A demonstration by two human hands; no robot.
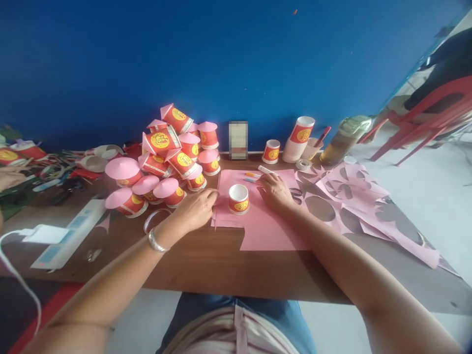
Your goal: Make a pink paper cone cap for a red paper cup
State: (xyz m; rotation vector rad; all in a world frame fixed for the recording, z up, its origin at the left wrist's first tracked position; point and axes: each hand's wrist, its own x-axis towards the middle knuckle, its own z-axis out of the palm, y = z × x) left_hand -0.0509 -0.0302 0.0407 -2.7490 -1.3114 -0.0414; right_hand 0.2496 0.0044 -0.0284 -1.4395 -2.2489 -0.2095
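A paper cup with a red band and yellow emblem stands upright on stacked pink paper, its white mouth facing up. Beside the sheets' left edge is my left hand, fingers closed, fingertips at the edge of the paper. My right hand lies on the sheets to the right of the cup, with its fingers stretched toward several pens. An orange pen and a blue pen lie by its fingertips, and a white pen just beyond. Black-handled scissors rest right of that hand, partly hidden.
Pink cone-topped cups are piled at left, near a tape roll and power strip. Cut paper scraps spread at right. Stacked cups, a jar and a phone-like upright object line the blue wall.
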